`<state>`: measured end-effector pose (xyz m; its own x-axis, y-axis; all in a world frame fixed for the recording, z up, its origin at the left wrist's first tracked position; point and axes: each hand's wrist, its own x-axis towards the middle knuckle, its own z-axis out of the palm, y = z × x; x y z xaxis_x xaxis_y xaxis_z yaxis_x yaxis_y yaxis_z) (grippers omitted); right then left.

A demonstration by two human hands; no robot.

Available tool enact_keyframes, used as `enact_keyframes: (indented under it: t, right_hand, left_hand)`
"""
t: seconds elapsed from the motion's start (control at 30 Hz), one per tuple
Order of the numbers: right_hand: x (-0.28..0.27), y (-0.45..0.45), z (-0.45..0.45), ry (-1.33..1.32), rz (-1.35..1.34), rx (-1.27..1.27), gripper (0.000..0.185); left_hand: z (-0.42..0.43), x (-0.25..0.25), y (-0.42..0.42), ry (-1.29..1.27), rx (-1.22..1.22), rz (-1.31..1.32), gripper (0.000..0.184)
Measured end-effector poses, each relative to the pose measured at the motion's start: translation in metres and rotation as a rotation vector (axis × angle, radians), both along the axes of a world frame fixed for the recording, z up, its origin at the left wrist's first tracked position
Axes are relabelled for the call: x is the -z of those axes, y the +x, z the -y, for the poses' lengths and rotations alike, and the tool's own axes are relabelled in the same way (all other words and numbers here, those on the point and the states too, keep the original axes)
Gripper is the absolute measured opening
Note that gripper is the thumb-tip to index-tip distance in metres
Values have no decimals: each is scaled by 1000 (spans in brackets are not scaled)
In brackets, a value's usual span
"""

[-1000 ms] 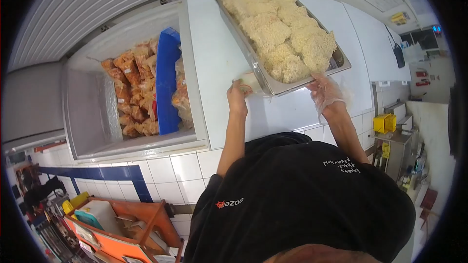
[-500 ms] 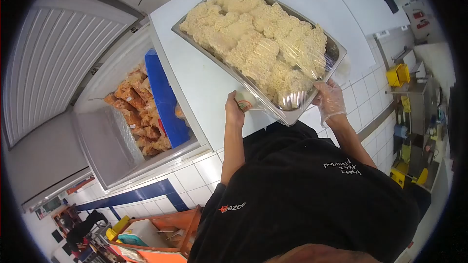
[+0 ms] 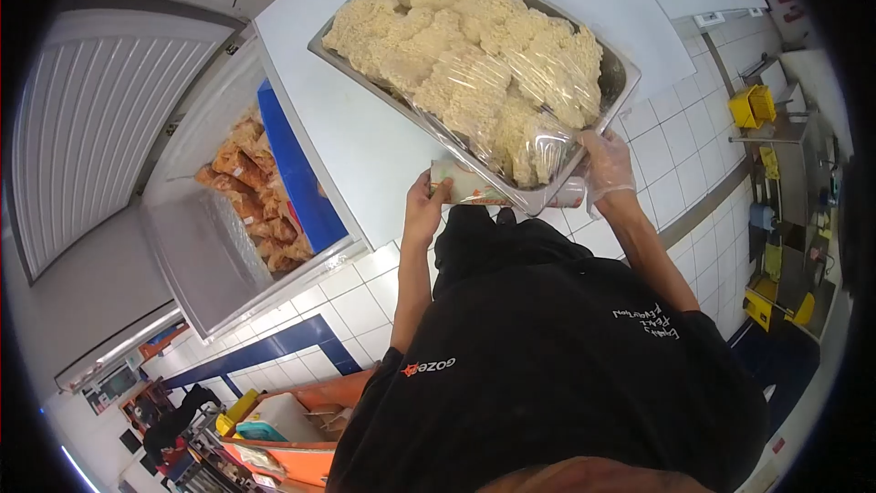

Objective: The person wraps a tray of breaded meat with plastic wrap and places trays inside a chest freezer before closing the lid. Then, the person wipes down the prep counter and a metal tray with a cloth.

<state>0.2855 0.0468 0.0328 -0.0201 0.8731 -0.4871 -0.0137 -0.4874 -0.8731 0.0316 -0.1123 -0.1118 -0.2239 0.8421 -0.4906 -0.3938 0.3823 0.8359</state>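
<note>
1. Tray [image 3: 619, 79]: metal, rectangular, lying slantwise on white counter [image 3: 306, 123].
2. Breaded pieces [image 3: 461, 59]: pale yellow, rough-crumbed, packed close, heaped above tray rim.
3. Film [image 3: 549, 148]: clear, glossy, creased, over near end of pieces.
4. Film roll [image 3: 473, 186]: reddish print, just beside tray's near end.
5. Left hand [image 3: 425, 208]: bare, thumb and fingers grasping roll's left end.
6. Right hand [image 3: 610, 164]: clear-gloved, at tray's near corner; whether fingers grip rim, film or roll, cannot tell.
</note>
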Motion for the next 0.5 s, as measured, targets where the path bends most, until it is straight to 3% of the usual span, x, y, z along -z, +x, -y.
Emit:
enact_keyframes:
  t: [0.27, 0.33, 0.4, 0.43, 0.47, 0.5]
  right_hand:
    - [-55, -27, 16, -46, 21, -42, 34]
    - [-64, -30, 17, -74, 72, -43, 34]
    - [-82, -36, 13, -52, 118, -73, 35]
    - [-92, -53, 9, -52, 128, -56, 33]
    - [-98, -60, 5, -44, 149, -60, 33]
    - [-103, -64, 2, -38, 177, -84, 33]
  left_hand:
    - [17, 15, 64, 32, -499, 91, 35]
    - [17, 14, 72, -23, -522, 149, 35]
    - [9, 6, 76, -66, -641, 366, 36]
    - [9, 24, 63, -88, -478, 499, 35]
    - [4, 19, 59, -83, -481, 521, 35]
    - [1, 13, 57, -133, -512, 774, 32]
